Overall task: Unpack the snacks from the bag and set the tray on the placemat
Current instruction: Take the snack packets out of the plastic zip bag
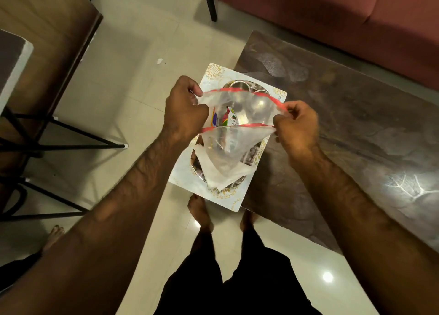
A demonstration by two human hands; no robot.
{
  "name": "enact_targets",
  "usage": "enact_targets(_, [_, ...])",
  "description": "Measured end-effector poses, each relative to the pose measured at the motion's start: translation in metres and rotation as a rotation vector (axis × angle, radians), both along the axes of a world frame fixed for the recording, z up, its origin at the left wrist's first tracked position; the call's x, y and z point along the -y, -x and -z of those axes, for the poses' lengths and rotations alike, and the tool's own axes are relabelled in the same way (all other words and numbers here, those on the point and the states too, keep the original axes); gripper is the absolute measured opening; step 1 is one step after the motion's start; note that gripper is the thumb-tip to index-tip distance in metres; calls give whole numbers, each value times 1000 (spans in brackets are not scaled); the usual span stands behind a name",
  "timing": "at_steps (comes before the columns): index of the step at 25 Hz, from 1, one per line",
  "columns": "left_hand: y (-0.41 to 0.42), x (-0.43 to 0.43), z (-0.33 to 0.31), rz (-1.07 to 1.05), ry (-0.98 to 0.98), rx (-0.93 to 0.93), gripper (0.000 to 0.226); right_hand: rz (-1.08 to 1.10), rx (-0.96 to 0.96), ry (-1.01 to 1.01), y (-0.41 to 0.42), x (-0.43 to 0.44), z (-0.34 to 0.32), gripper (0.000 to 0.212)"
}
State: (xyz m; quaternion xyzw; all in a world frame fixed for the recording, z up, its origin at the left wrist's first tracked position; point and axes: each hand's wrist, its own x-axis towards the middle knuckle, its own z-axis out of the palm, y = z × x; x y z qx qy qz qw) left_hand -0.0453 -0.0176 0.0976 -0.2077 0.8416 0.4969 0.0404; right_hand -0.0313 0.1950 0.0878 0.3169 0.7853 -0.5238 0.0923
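While its red-edged mouth is pulled wide, the bag (228, 146) is held in the air between the two hands, above the tray (257, 103) and the placemat (213, 73). Bright snack packets (229, 117) are seen through the open mouth, low inside the clear plastic. The bag's lower part hangs down in a folded point over the near half of the tray.

The left end of the mouth is pinched by the left hand (184, 108), with fingers closed on both red strips there. The right end is pinched by the right hand (298, 124), thumb and fingertips clamped on the plastic. The hands are kept well apart, with the bag stretched across the gap.

Below, the steel tray is seen lying on the pale, gold-patterned placemat; round bowls in it are visible through the plastic. The placemat lies at the corner of a dark table (344, 129), with its left edge hanging past the table's side. Bare feet (199, 210) are seen on the tiled floor (142, 60) just beside the table. A red sofa (332, 13) stands beyond it.
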Motion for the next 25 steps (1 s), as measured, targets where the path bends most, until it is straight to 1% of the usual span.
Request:
enact_targets(1, [1,0,-2,-2,41,-47,28,9,-27,-28,1,-2,-4,31])
enact_targets(2, [3,-2,-5,12,37,-56,24,-11,-54,-31,0,-1,-9,36])
enact_targets(3, [5,-6,-7,36,-9,-29,19,-55,-97,-53,-2,0,-15,42])
enact_targets(4, [6,-11,-9,66,-69,18,15,-95,-179,-125,-4,2,-22,46])
enact_targets(5, [5,-17,-11,90,-118,60,11,-130,-302,-226,-7,6,-31,45])
enact_targets(6, [4,-23,-13,107,-146,80,8,-171,-444,-310,-8,10,-41,36])
enact_targets(7, [3,-27,-15,118,-157,84,8,-234,-559,-337,-9,16,-49,26])
enact_targets(8, [2,-30,-16,130,-163,80,10,-328,-612,-296,-8,22,-54,21])
enact_targets(9, [0,-32,-16,148,-169,64,12,-439,-586,-248,-6,29,-59,23])
enact_targets(10, [-1,-32,-16,169,-162,31,13,-558,-471,-239,-1,35,-62,27])
enact_targets(11, [-2,-31,-16,183,-116,-19,13,-699,-279,-279,4,40,-62,29])
enact_targets(12, [-4,-30,-15,180,-35,-74,11,-857,-56,-375,9,43,-60,29])
enact_targets(13, [-4,-27,-15,163,44,-119,10,-1001,161,-491,14,45,-58,36])
enact_targets(14, [-4,-25,-14,143,94,-142,10,-1099,341,-589,17,43,-56,48])
enact_targets(15, [-4,-22,-14,137,111,-143,10,-1162,462,-662,18,41,-57,57])
enact_targets(16, [-4,-20,-14,147,102,-132,9,-1183,496,-704,20,41,-58,59])
enact_targets(17, [-4,-19,-15,167,74,-119,6,-1183,477,-701,23,43,-57,53])
enact_targets(18, [-4,-19,-16,189,38,-114,4,-1159,434,-663,27,46,-53,40])
enact_targets(19, [-4,-22,-18,207,2,-119,3,-1109,393,-591,31,53,-51,21])
enact_targets(20, [-4,-25,-20,217,-25,-135,2,-1066,368,-525,35,61,-46,8])
enact_targets(21, [-4,-27,-21,219,-34,-155,2,-1044,378,-474,40,68,-36,8])
enact_targets(22, [-3,-28,-23,222,-31,-169,1,-1027,428,-412,44,73,-24,10])
enact_targets(24, [-2,-26,-24,230,-38,-167,1,-904,567,-270,50,78,0,43])
enact_targets(25, [-2,-24,-24,234,-56,-155,1,-812,603,-190,51,78,9,53])
